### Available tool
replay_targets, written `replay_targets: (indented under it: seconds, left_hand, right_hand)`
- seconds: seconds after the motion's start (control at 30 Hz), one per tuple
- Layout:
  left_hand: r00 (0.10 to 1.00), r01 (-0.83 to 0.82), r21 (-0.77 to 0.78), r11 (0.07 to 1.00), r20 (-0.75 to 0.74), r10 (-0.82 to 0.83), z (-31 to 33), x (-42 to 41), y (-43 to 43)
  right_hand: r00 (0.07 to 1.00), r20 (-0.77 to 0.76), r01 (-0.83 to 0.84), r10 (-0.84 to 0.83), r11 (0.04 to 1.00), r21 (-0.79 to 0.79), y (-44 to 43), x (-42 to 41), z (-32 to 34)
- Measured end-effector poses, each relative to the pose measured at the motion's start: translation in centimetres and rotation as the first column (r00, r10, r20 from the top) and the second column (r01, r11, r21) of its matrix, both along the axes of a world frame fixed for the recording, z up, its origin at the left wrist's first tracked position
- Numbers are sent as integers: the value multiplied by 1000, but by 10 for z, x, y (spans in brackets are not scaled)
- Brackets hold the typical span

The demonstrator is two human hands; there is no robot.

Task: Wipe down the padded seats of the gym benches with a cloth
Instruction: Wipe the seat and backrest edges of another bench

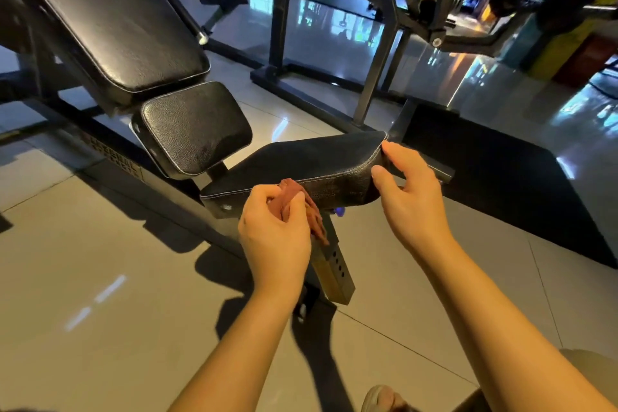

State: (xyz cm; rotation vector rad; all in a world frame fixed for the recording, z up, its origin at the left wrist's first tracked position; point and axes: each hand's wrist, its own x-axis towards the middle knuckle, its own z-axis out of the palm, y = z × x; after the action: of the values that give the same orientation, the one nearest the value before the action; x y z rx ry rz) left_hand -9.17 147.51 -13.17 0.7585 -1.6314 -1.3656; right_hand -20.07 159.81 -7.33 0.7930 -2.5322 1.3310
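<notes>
The left hand [274, 231] grips a bunched reddish-brown cloth [292, 189], fingers curled tight around it, and presses it against the near side edge of the black seat [311, 157], toward that edge's left end. Part of the cloth pokes up above the knuckles onto the seat's stitched rim, and the rest hangs down below the hand. The right hand [408, 197] holds the seat's right end in a narrow grip, with the thumb on the near side wall and the fingers curved over the far corner. The seat sits in the middle of the scene, tilted a little. Left of it and farther off is a smaller black pad [194, 127], and beyond that the long inclined backrest [110, 17] rises to the far left. Under the seat a metal post [334, 274] with a row of holes runs down to the pale tiled floor [100, 278]. A black mat [501, 184] lies on the floor to the right, and a dark steel rack [378, 43] stands far behind. A shoe [379, 398] shows at the near edge.
</notes>
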Motion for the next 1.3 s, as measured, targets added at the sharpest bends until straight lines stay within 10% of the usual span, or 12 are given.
replay_targets:
  seconds: [0.17, 0.37, 0.6, 0.8, 1.03, 1.3]
  left_hand:
    - [952, 286, -235, 929, -40, -304, 10, -4, 52]
    - [1000, 3, 30, 1000, -7, -3, -9, 3, 7]
    - [957, 279, -161, 947, -31, -287, 19, -4, 47]
    - [1000, 10, 92, 996, -27, -8, 8, 2, 5]
    - [955, 289, -153, 945, -27, -296, 27, -7, 49]
    - [997, -68, 135, 989, -21, 71, 4, 5, -1]
  right_hand:
    - [999, -48, -15, 17, 999, 35, 3, 4, 8]
    - [996, -78, -36, 46, 991, 132, 8, 5, 9]
    - [996, -88, -19, 31, 991, 136, 11, -4, 10]
    - [995, -74, -55, 62, 994, 95, 13, -5, 4]
    - [997, -54, -48, 50, 998, 36, 15, -6, -1]
    - [998, -39, -53, 54, 999, 10, 14, -2, -6]
